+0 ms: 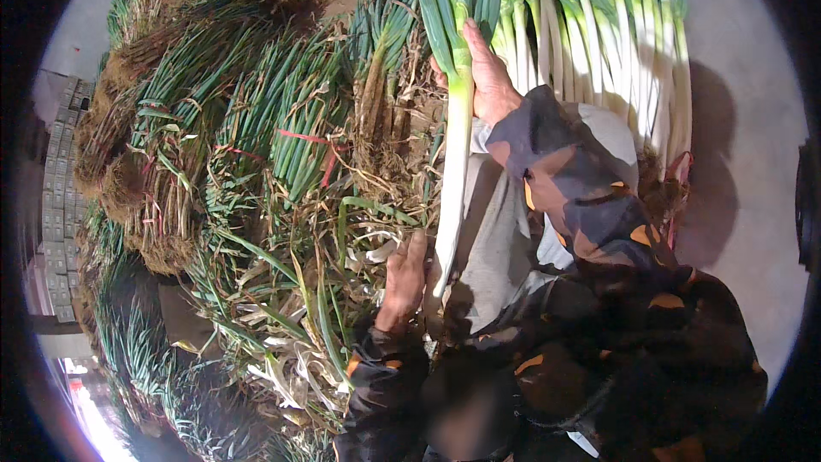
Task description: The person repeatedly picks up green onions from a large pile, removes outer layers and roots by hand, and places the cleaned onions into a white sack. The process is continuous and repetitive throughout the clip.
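My right hand point(490, 80) grips a large Welsh onion point(457, 160) where its white shank meets the green leaves. The shank looks clean and peeled, and its lower end points towards my body. To the left of that end is my left hand point(405, 282), back up and slightly blurred, over a litter of stripped leaves and husks point(301, 333). Its palm is hidden, so whether it holds anything cannot be seen. Beyond my right forearm, a row of clean white-shanked onions point(593, 51) lies side by side.
Unpeeled, rooty onion bundles point(192, 90) are heaped along the left, some bound with red ties point(304, 136). My grey-clad leg point(490, 231) is beside the held onion. Bare floor point(757, 141) spans the right, and a stack of pale blocks point(61, 205) stands at far left.
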`<state>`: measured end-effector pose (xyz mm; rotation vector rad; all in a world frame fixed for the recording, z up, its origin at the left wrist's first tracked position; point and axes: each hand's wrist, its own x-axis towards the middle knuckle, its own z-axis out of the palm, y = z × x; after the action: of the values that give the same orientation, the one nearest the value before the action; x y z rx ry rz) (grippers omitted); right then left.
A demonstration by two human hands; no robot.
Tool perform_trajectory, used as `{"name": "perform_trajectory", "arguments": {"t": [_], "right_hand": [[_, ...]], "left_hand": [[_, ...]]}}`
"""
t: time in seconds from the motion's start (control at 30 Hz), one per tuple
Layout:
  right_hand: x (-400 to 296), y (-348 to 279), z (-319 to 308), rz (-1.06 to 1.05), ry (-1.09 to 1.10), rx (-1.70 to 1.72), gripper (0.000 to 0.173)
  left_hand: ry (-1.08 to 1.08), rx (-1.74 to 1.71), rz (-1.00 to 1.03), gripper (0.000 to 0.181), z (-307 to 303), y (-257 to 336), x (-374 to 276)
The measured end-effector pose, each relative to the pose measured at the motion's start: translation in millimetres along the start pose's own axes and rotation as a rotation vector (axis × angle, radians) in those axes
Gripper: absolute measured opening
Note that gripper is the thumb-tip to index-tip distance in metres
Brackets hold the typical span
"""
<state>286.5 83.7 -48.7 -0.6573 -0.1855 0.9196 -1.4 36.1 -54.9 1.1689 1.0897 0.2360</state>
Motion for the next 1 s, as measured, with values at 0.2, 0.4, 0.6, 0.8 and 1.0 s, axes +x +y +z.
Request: {"name": "perform_trajectory", "arguments": {"t": [0.2, 0.4, 0.6, 0.8, 1.0], "right_hand": [[16.9, -34.1, -22.0, -0.010, -0.124, 0.046, 0.052], [9.9, -45.8, -30.4, -0.026, -0.100, 0.034, 0.055], [-38.1, 0.8, 16.8, 0.045, -0.172, 0.162, 0.051], [-68.0, 38.2, 26.7, 0.173, -0.144, 0.297, 0.050], [-72.8, 46.2, 16.7, 0.210, -0.067, 0.298, 0.048]], "left_hand": [[-0.487, 0.152, -0.035, 0.041, -19.4, 1.9, -36.7], [-0.392, 0.347, 0.082, 0.046, -13.9, -9.5, -33.8], [-0.253, 0.326, 0.276, 0.050, -19.1, 23.2, -3.8], [-0.367, -0.133, 0.491, 0.065, 34.1, 88.4, 44.5], [-0.365, -0.253, 0.518, 0.059, 37.5, 75.3, 61.6]]}}
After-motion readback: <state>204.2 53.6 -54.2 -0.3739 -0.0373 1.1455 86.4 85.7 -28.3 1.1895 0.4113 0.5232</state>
